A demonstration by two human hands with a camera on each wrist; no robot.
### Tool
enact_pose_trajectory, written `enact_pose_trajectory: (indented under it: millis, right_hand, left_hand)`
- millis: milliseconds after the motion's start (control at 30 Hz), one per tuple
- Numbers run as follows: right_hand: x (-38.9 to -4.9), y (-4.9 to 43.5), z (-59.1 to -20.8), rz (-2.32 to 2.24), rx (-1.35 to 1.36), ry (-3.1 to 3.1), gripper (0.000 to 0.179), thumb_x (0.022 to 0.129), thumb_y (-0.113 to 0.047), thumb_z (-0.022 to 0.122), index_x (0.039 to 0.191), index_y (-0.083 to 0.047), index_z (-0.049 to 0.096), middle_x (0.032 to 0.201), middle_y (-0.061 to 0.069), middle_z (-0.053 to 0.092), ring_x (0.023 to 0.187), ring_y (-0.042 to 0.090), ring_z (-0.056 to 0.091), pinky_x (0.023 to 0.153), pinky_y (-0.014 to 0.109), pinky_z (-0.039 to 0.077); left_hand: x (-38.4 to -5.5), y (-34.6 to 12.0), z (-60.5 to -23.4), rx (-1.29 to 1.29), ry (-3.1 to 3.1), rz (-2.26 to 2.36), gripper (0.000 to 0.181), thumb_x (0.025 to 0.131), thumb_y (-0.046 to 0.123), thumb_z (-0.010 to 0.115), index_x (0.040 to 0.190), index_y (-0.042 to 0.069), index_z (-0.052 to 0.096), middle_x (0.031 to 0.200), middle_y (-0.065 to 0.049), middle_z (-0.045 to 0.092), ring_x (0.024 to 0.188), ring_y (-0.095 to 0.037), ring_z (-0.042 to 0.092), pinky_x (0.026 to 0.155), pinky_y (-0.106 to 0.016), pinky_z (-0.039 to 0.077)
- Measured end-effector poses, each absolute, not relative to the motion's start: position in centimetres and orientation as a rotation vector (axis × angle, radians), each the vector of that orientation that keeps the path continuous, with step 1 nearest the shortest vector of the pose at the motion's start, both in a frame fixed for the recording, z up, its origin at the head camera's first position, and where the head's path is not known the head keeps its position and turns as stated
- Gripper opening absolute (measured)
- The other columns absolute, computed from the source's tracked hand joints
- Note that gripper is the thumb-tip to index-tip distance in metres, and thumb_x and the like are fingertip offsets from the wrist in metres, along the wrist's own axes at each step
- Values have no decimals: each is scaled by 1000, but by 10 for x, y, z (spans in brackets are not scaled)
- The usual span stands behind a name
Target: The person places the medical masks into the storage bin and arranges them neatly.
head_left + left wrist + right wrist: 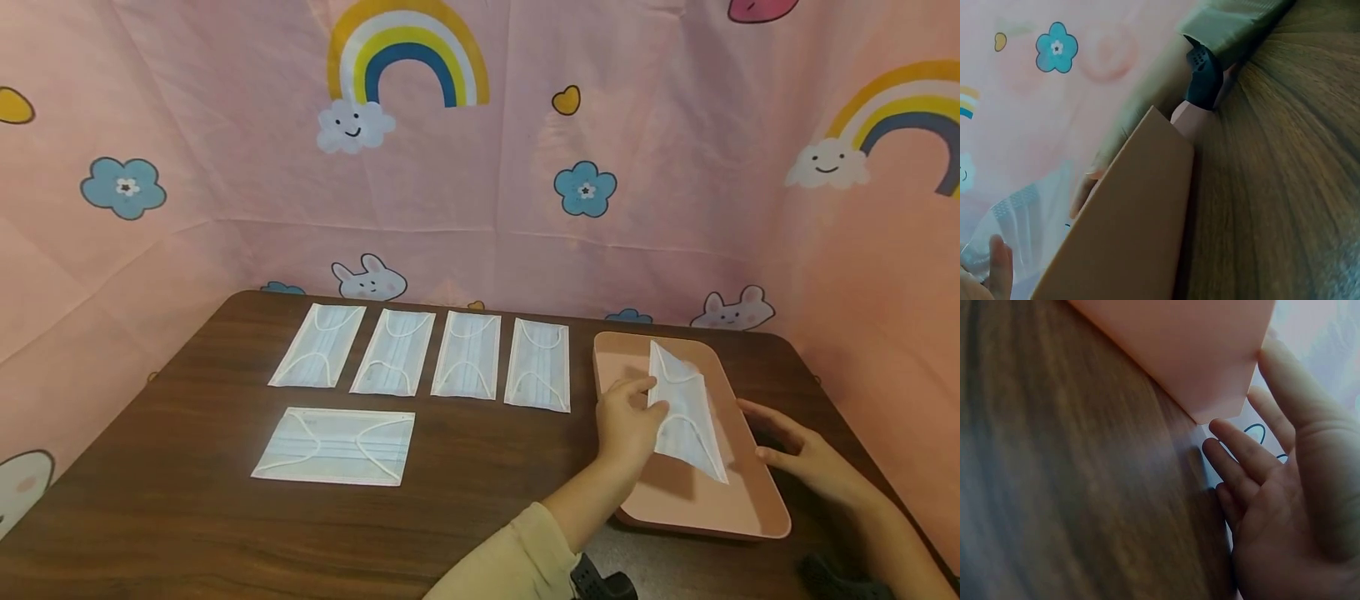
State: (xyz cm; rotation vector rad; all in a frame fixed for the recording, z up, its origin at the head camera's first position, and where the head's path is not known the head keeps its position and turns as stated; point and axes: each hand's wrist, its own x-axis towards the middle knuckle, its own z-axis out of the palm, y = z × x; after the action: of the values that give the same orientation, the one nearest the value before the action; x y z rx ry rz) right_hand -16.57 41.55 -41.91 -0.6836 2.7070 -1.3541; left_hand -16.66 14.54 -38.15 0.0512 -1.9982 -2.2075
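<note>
Tray (pixel 716 515): pink, shallow, with rounded corners, near the right end of the table (pixel 480 508); the held mask (pixel 692 407) is over its floor, inside the rim as the head view shows it.
Held mask: pale blue and white, pleated, two white ear loops on the face in view; tilted and a little bent, its shadow on the tray floor. Whether a corner touches the floor, I cannot tell.
Left hand (pixel 628 423): pinches that mask by its left edge, thumb and fingers close together.
Right hand (pixel 808 457): fingers spread, gripping nothing, at the tray's right side, thumb against it.
Mask row (pixel 465 354): four, lengthwise, side by side with gaps, loops up, left of the tray.
Sideways mask (pixel 333 446): flat, in front of the row's left end.
</note>
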Motion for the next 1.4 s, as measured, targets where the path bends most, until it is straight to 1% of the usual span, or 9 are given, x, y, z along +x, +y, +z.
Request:
enact_pose_trajectory:
  millis: [433,600,667,733,867,967,1033,1267,1400]
  right_hand:
    - [-168,416,-420,-1414,-728,2659,61,89,10,56,145,3,34,137,-16,45,119,-5,43,87,12,39]
    - [-167,417,-420,-1389,-727,2683,61,89,10,57,145,1,34,139,-15,43,120,-7,41,87,11,37]
    - [-167,417,-421,-1376,-717,2693,62,89,9,57,146,1,34,140,-16,43,120,-8,41,87,11,37]
    - [-166,417,-421,-1373,-707,2693,62,89,9,57,146,0,33,139,-17,42,120,-8,41,87,11,37]
    - [-166,417,-420,-1395,-698,2678,62,89,10,56,146,0,33,139,-18,43,119,-8,42,86,11,38]
    - [-166,417,-418,-1409,-717,2658,61,90,10,55,146,2,32,138,-19,43,119,-7,42,85,12,39]
    - [-165,417,-417,-1397,-717,2664,61,90,10,56,146,1,33,138,-20,43,118,-7,42,85,12,39]
    - [-165,415,-416,-1362,-702,2672,62,90,7,57,146,0,32,138,-23,41,119,-9,39,85,11,37]
    - [-166,415,-417,-1367,-749,2666,62,90,9,56,146,1,32,139,-22,40,120,-9,38,86,10,35]
  left_hand:
    - [-164,149,-389,68,-2187,-2159,32,72,-5,78,103,4,73,101,4,64,56,-5,48,56,-20,48]
    - [-162,151,-392,51,-2336,-2058,35,70,1,82,104,8,74,106,4,65,91,-14,62,77,-25,51]
    - [-161,152,-393,46,-2404,-2010,38,68,3,84,104,9,75,107,4,66,109,-17,57,87,-25,47]
    - [-160,152,-393,51,-2463,-1985,41,66,4,86,104,11,75,109,3,65,111,-19,56,88,-26,46]
    - [-157,155,-392,82,-2471,-2094,47,65,-2,85,109,9,73,112,1,64,75,-16,67,63,-25,54]
    - [-156,157,-392,105,-2451,-2205,52,64,-10,83,112,5,70,109,0,63,46,-14,59,44,-22,50]
    - [-156,157,-393,88,-2503,-2165,53,64,-10,83,113,5,70,108,1,62,46,-11,58,44,-20,49]
    - [-156,155,-394,-63,-2776,-1669,55,58,8,91,110,13,73,91,7,65,80,-7,57,67,-19,47]
    - [-156,155,-393,-89,-2811,-1612,56,58,8,92,110,13,73,74,12,57,67,-3,51,61,-18,43]
